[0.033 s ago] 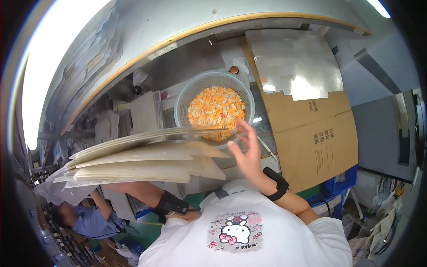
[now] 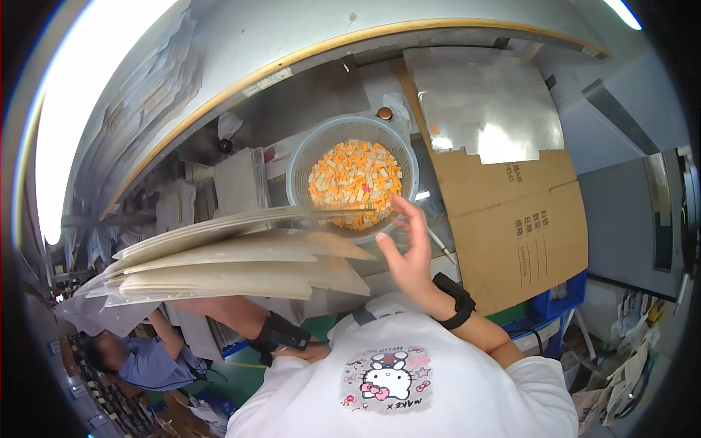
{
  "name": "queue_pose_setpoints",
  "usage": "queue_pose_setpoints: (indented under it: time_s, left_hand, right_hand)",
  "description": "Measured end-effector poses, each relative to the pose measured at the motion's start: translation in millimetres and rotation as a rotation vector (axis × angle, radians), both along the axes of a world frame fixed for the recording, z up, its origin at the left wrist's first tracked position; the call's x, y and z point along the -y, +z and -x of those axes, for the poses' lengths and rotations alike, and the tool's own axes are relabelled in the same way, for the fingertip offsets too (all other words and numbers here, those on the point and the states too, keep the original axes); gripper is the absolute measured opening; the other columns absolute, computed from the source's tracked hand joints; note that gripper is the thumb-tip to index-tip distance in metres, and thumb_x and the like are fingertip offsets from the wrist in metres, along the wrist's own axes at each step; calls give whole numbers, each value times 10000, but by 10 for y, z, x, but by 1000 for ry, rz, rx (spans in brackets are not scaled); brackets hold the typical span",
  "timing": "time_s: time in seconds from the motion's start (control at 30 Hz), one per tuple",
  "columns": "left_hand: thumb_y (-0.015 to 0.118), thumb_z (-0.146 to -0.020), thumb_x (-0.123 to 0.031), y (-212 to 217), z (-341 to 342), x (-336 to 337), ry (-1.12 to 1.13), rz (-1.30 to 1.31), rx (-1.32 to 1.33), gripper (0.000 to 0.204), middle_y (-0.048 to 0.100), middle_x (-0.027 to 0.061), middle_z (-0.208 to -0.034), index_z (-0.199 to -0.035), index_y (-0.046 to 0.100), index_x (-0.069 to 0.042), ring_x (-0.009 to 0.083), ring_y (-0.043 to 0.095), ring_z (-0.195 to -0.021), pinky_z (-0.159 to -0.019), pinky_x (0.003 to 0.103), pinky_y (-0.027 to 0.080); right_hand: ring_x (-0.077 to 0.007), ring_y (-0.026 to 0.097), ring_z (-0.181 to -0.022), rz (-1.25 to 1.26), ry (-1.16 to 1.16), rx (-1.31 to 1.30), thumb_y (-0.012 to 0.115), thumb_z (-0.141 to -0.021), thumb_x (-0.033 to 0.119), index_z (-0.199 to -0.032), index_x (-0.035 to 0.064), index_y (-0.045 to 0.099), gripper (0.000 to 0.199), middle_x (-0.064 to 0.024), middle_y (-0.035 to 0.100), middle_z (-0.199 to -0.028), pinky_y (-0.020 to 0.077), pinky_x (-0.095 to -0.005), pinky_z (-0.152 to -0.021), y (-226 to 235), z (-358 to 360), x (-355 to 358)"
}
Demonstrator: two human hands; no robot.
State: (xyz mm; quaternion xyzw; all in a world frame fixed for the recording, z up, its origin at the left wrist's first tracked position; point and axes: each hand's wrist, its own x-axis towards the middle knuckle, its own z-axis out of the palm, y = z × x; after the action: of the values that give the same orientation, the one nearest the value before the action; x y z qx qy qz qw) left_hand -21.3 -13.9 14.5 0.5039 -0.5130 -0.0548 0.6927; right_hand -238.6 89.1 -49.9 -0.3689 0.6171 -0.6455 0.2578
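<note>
A fanned stack of thin, translucent plastic sheets (image 2: 219, 274) spreads across the left and middle, held up off the bench. My left forearm reaches beneath it, and my left hand (image 2: 212, 307) supports the stack from below; its fingers are hidden behind the sheets. Just past the stack's right end is my right hand (image 2: 411, 255), thumb and fingers apart and slightly curved, with nothing in it. Its fingertips are close to the top sheet's tip. Beyond them stands a round light-blue plastic basket (image 2: 298, 171) of small orange and cream pieces (image 2: 354, 175).
On the right lies a flattened cardboard box (image 2: 511, 219) with a clear plastic sheet (image 2: 482, 95) on it. A thin white pen-like stick (image 2: 442, 247) rests beside the basket. A shelf edge (image 2: 365, 33) runs above the bench. Another person (image 2: 150, 361) is at the lower left.
</note>
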Motion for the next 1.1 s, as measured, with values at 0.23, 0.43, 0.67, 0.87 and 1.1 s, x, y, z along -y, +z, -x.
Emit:
queue_pose_setpoints:
  time_s: [0.23, 0.43, 0.67, 0.87, 1.1]
  left_hand:
    - [480, -791, -227, -5, -443, 175, -1206, 113, -1137, 467, 412, 164, -1137, -1160, 339, 21, 258, 443, -994, -873, 359, 343]
    - [478, -780, -167, 326, 41, 155, -313, 137, -974, 365, 430, 127, -1140, -1107, 416, -19, 271, 404, -1049, -905, 443, 296]
    - [527, -755, -215, 289, 18, 238, -285, 132, -971, 418, 423, 102, -1135, -1115, 411, -36, 243, 362, -1078, -917, 456, 242]
    - [539, -748, -210, 264, 8, 278, -364, 149, -971, 398, 413, 96, -1138, -1091, 431, -39, 243, 348, -1086, -915, 469, 237]
    - [531, -757, -203, 304, 75, 289, -344, 162, -989, 393, 422, 106, -1125, -1087, 426, -18, 245, 365, -1067, -906, 455, 259]
  right_hand:
    - [-227, 496, -811, 276, 399, -404, 630, -573, 36, -818, 51, 572, 252, -79, 543, -874, 406, -314, -712, 308, 58, -142]
    - [-238, 469, -813, 270, 337, -494, 636, -547, 32, -856, 58, 569, 318, -72, 495, -899, 395, -324, -694, 249, -105, 31]
    - [-239, 473, -764, 373, 177, -460, 609, -555, -24, -937, 61, 537, 398, -75, 493, -876, 392, -316, -658, 160, -108, 305]
    - [-210, 463, -745, 437, -50, -704, 609, -556, -27, -919, 75, 547, 382, -58, 488, -862, 384, -298, -641, 249, -49, 412]
    - [-255, 498, -785, 443, 187, -608, 575, -590, -20, -871, 4, 532, 286, -111, 507, -879, 410, -332, -673, 260, -87, 468]
